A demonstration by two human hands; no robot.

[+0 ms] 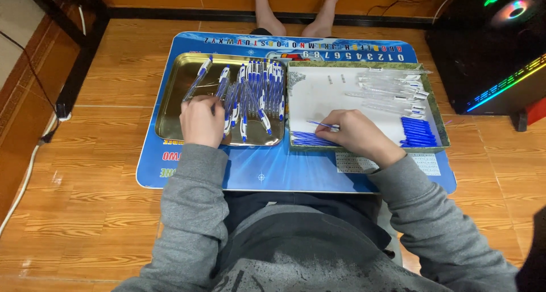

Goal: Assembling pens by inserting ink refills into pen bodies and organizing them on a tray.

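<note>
One blue refill (319, 124) sticks out left from the right hand (354, 134).

It was a room in a home. The person sat on a wooden plank floor (96, 212) with bare feet (296, 13) stretched out beneath a low blue bench (273, 167), the sort made for children, printed with letters and numbers. A desktop computer tower (489, 47) glowed with coloured lights at one side, and cables (34, 150) trailed along the wall's wooden skirting.
</note>
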